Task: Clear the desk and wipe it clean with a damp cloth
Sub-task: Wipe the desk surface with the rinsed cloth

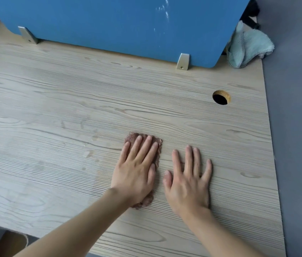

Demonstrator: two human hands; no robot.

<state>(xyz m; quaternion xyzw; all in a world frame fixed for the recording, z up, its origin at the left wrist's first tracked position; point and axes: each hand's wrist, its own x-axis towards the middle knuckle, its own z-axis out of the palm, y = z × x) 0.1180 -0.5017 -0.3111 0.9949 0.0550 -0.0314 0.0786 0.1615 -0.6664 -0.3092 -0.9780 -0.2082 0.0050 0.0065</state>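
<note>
Pressing left hand (136, 169), fingers straight, on small reddish-brown cloth (158, 143) to wipe pale wood-grain bench (53, 108). Resting right hand (189, 184) flat, empty, just beside, probably bracing.

On the desk (53, 108) the left hand (135, 175) lies flat on a cloth (130, 137), the right hand (187, 184) just right of it, a partition (109, 21) behind, a towel (248, 47) at the far right corner.
</note>
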